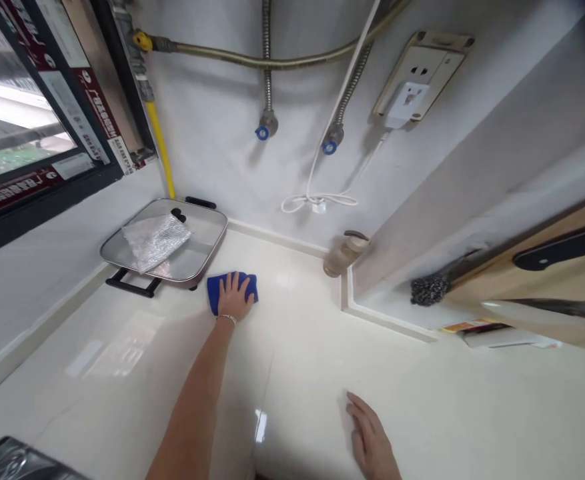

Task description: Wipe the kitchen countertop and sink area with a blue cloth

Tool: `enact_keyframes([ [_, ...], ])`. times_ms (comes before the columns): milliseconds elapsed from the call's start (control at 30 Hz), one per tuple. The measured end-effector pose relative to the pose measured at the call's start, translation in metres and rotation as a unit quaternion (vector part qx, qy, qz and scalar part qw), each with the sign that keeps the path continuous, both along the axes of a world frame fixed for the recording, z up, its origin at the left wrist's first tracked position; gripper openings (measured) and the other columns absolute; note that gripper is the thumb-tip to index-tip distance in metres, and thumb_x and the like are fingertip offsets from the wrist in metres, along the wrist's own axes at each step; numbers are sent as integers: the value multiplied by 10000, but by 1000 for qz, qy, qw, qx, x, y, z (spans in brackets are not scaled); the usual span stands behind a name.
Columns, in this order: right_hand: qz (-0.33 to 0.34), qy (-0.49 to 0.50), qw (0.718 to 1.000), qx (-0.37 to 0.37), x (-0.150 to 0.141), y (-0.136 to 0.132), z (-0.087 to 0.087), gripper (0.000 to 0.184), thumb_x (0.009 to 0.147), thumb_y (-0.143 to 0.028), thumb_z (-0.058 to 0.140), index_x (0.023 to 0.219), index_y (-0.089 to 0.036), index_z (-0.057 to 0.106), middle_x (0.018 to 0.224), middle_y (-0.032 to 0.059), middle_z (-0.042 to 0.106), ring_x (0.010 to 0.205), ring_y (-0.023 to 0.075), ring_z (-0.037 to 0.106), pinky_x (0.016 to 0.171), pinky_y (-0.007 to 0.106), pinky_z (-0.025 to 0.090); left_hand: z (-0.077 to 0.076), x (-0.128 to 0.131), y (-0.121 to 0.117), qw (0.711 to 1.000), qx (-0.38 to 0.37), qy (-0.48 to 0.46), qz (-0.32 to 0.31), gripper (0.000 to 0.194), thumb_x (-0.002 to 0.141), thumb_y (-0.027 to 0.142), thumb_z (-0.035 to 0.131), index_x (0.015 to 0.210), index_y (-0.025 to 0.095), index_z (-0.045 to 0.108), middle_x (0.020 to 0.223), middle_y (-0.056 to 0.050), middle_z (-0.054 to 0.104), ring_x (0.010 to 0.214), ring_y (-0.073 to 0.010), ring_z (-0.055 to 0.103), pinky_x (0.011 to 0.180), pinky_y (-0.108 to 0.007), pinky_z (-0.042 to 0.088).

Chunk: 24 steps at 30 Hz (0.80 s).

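A folded blue cloth (pixel 214 293) lies on the pale, glossy countertop (pixel 292 333). My left hand (pixel 235 298) presses flat on it with the fingers spread, and a thin bracelet circles that wrist. Just left of the cloth stands a shallow rectangular pan with a glass lid (pixel 202 227) and black handles. A piece of crinkled clear plastic wrap (pixel 156 240) rests on top of the lid. Low in the view, my right hand (pixel 369 437) holds nothing; its fingers are loosely extended over the counter near the front edge.
A brownish jar (pixel 345 255) stands at the wall corner. Along the right wall are a steel scrubber (pixel 429 289), a black-handled knife (pixel 567 245) and a wooden board (pixel 502 283). A white cord (pixel 317 200) hangs low at the back. A dark shiny object (pixel 19 461) occupies the lower left.
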State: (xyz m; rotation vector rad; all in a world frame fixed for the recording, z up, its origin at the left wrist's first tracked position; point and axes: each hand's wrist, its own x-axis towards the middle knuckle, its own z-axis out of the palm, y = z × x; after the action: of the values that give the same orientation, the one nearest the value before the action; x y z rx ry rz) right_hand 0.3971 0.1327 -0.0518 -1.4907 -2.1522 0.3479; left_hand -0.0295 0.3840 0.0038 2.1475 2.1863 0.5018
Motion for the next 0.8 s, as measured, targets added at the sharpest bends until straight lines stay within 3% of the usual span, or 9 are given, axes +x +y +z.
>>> enact_keyframes([
  [267, 18, -23, 999, 34, 9, 3, -4, 441, 917, -137, 446, 1331, -247, 549, 1459, 87, 539, 1294, 252, 575, 977, 394, 593, -2, -9, 69, 989, 20, -20, 148, 607, 928, 408, 448, 1470, 137, 478, 1605, -236, 307, 1502, -444, 197, 1194, -663, 165],
  [467, -3, -33, 999, 30, 4, 5, 5, 430, 904, -142, 481, 1310, -254, 572, 1412, 88, 586, 1224, 242, 628, 937, 348, 606, -3, -32, 110, 974, 18, -39, 221, 635, 934, 422, 421, 1500, 132, 418, 1550, -269, 366, 1368, -443, 401, 1074, -619, 363],
  [633, -13, -20, 1000, 19, 1, 7, 14, 393, 901, -171, 520, 1270, -261, 618, 1340, 99, 637, 1173, 260, 655, 926, 373, 610, -4, -38, 127, 969, 12, -41, 244, 627, 952, 424, 368, 1511, 140, 391, 1474, -259, 454, 1285, -402, 485, 1024, -553, 420],
  [800, -15, -9, 1000, 26, 1, 9, 15, 359, 904, -175, 519, 1231, -253, 642, 1299, 96, 660, 1152, 253, 664, 910, 360, 612, -4, -38, 128, 968, 28, -50, 245, 622, 975, 409, 307, 1526, 126, 365, 1462, -250, 483, 1256, -380, 517, 1023, -525, 426],
])
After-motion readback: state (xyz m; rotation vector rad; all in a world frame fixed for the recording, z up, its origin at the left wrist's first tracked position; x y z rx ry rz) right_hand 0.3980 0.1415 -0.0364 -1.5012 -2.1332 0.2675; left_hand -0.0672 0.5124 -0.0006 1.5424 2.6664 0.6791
